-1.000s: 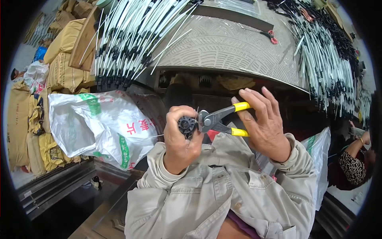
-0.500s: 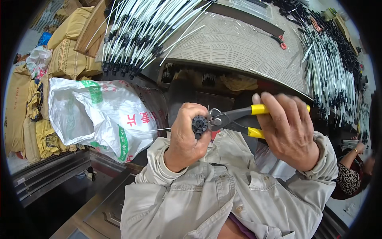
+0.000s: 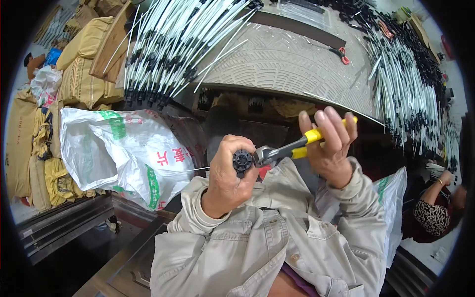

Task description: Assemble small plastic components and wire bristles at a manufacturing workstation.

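My left hand (image 3: 223,175) is closed around a black round plastic piece (image 3: 243,161), its ribbed end facing up. A thin white rod (image 3: 190,170) sticks out leftward from this hand. With my right hand (image 3: 332,153) I grip a pair of yellow-handled pincers (image 3: 282,152), the fingers wrapped over the handles. The metal jaws sit right beside the black piece, against its right side. Whether they bite on anything cannot be made out.
Left of my hands lies a white woven sack (image 3: 133,148), its mouth agape. Ahead stands a patterned table (image 3: 287,64) with white rods (image 3: 173,44) heaped at left, more rods (image 3: 405,89) at right, and red-handled scissors (image 3: 342,55). A co-worker's arm (image 3: 433,198) shows at far right.
My right hand has moved left and turned, tilting the pincers' handles upward; the handles now look closer together. My left hand has shifted slightly left with the black piece.
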`<act>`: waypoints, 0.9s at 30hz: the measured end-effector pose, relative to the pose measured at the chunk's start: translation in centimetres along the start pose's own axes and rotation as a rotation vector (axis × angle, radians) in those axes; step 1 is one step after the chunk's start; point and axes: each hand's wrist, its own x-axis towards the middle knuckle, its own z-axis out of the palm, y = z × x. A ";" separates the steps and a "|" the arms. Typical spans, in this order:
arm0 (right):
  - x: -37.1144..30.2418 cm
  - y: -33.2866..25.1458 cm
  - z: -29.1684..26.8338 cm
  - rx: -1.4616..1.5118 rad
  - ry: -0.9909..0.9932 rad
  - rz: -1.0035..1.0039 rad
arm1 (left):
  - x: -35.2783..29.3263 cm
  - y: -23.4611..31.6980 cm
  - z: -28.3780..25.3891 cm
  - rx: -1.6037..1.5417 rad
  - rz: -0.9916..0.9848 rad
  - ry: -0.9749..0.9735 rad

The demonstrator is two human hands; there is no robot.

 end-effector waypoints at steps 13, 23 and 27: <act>0.9 2.1 0.7 -0.304 0.100 -0.194 | 0.4 -0.1 -0.3 -0.007 -0.012 0.000; -0.6 -2.1 1.1 0.013 0.139 0.120 | 0.0 -0.2 -0.7 -0.013 -0.044 0.022; 1.6 1.8 -2.1 0.393 -0.256 -0.129 | 0.3 -0.3 -1.0 -0.033 0.004 -0.054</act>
